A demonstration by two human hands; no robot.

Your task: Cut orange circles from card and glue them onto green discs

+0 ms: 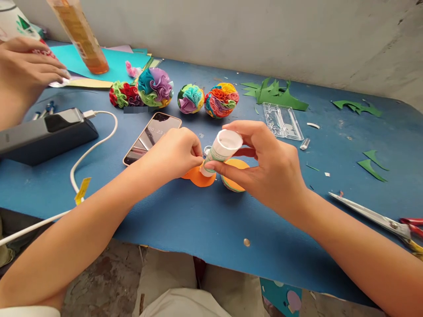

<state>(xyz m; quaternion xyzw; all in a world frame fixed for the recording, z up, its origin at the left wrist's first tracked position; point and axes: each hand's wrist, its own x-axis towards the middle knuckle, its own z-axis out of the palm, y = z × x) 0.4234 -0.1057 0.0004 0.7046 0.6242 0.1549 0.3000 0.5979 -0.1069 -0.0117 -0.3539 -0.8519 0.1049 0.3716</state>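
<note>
My right hand (271, 165) grips a white glue stick (218, 152) with green print, tilted, its lower end against an orange paper piece (202, 178) on the blue table. With its fingers pinched together, my left hand (176, 152) holds the edge of that orange paper beside the glue stick. Just right of it, partly behind my right hand, sits a round piece with an orange top (236, 171) and a green-edged side. A small clear ring (207, 150) lies behind the glue stick. My left forearm and hand cover part of a phone (148, 136).
Several colourful ruffled balls (221, 100) stand toward the back. Green paper scraps (277, 94), a clear plastic case (282, 121) and scissors (373, 211) lie right. A dark device (49, 136) with a white cable (94, 147), a bottle (81, 39) and another person's hand (28, 66) are left.
</note>
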